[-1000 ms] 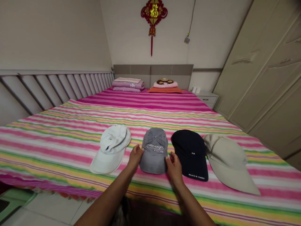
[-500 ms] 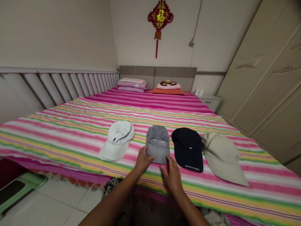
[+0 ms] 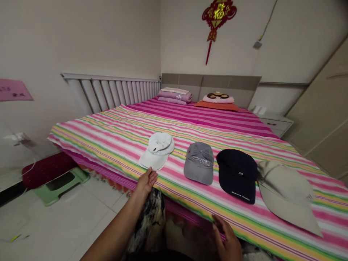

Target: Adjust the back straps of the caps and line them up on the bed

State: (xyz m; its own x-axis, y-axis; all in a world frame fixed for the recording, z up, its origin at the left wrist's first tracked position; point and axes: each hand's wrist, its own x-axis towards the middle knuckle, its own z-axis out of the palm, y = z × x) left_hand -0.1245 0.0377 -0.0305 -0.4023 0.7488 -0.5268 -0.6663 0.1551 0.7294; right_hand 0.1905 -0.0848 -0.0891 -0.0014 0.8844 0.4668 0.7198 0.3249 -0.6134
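Four caps lie in a row on a striped bed sheet [image 3: 114, 134]: a white cap [image 3: 158, 154], a grey cap [image 3: 199, 166], a dark navy cap [image 3: 237, 174] and a beige cap [image 3: 286, 194]. My left hand [image 3: 146, 181] hangs at the bed's near edge just below the white cap's brim, fingers loosely stretched, holding nothing. My right hand [image 3: 227, 239] rests low at the sheet's edge in front of the navy cap, fingers slightly curled and empty.
Folded purple bedding [image 3: 175, 96] and a pink pillow on an orange one [image 3: 217, 99] lie at the headboard. A green stool [image 3: 61, 183] with a red cushion [image 3: 46, 168] stands on the tiled floor at left. A nightstand [image 3: 274, 123] and a wardrobe [image 3: 326, 119] are at right.
Both hands came off the grey cap and pulled back to the bed's edge, the left one moving toward the white cap. The view swung left and back from the bed.
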